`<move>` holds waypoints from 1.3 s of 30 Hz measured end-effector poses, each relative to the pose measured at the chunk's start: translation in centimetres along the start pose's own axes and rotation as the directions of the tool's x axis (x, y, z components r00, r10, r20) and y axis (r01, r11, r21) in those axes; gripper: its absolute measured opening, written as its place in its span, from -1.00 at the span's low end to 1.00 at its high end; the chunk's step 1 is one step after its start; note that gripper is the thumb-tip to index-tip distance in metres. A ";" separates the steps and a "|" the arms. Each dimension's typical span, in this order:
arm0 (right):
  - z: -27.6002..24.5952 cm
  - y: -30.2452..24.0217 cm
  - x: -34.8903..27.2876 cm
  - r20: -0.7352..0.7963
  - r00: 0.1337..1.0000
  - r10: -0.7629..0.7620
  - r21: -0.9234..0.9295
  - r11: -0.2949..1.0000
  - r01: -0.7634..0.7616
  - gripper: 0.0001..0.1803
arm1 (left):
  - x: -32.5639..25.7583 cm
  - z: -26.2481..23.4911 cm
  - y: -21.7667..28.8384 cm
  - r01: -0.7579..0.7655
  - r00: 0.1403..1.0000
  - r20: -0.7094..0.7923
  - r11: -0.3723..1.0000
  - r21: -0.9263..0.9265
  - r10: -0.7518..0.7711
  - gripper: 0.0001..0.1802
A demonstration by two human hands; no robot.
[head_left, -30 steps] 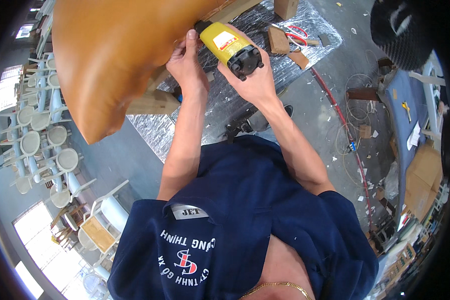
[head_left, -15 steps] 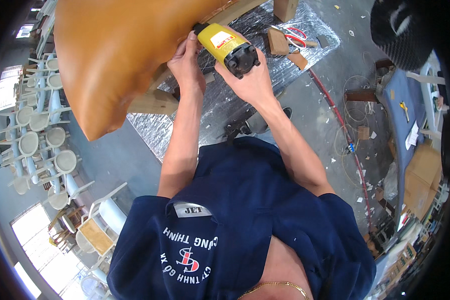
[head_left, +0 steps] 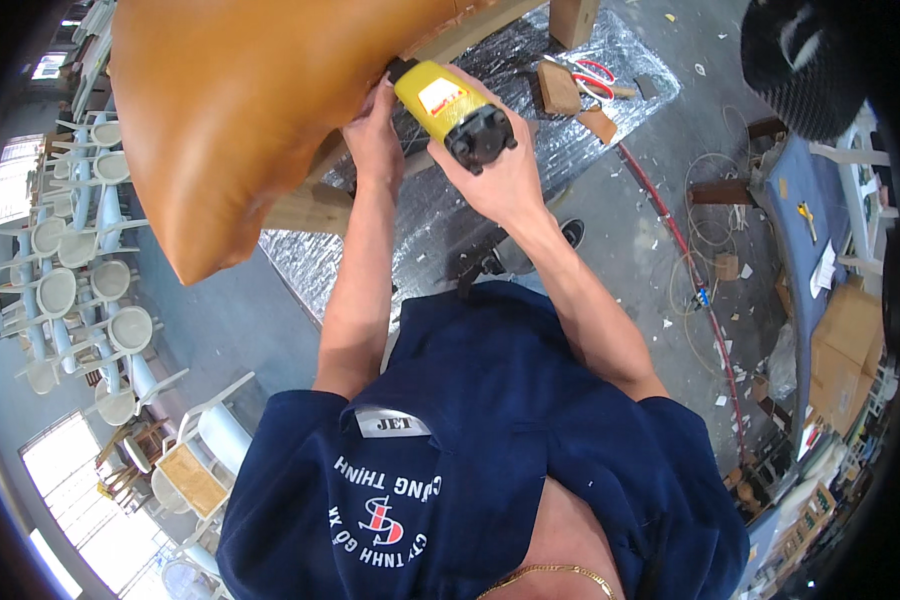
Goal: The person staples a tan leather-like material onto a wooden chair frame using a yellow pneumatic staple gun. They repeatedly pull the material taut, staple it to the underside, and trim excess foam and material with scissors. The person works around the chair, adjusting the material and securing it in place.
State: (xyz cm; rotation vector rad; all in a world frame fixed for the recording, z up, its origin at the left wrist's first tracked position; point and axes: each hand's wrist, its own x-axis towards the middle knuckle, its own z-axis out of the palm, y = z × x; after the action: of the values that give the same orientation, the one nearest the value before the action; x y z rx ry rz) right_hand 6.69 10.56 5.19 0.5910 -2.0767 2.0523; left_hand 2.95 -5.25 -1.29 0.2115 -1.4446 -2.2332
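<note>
A yellow staple gun (head_left: pixel 432 92) with a black end cap is gripped in my right hand (head_left: pixel 500 185). Its black nose meets the edge of a tan leather cover (head_left: pixel 235 115), which bulges over a padded seat at the upper left. Beside that nose, my left hand (head_left: pixel 375 145) is closed at the leather's edge, thumb up; its other fingers are partly hidden under the cover. Below the leather, part of a pale wooden frame (head_left: pixel 310 208) shows, and another wooden leg (head_left: pixel 572 22) stands at the top.
Scissors with red handles (head_left: pixel 598 85) and a wood block (head_left: pixel 558 88) lie on a plastic-wrapped surface (head_left: pixel 305 265). A red hose (head_left: pixel 667 222) crosses the littered floor. White chair frames (head_left: pixel 55 290) are stacked at left; a cardboard box (head_left: pixel 845 340) stands at right.
The staple gun has shifted slightly down toward me along the leather edge, and my left hand has moved a little with it. Both hands keep their hold.
</note>
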 end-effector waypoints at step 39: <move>1.8 0.0 -2.5 -0.014 1.000 -0.028 0.071 0.997 0.029 -0.27 | -2.8 -1.0 3.5 -0.035 0.989 -0.137 0.990 0.140 0.054 -0.69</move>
State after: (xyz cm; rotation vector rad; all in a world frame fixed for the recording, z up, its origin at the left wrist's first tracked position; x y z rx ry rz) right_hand 9.20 9.16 4.13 0.6122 -1.9838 2.1159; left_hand 6.81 -5.93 1.04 0.3703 -1.5114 -2.0418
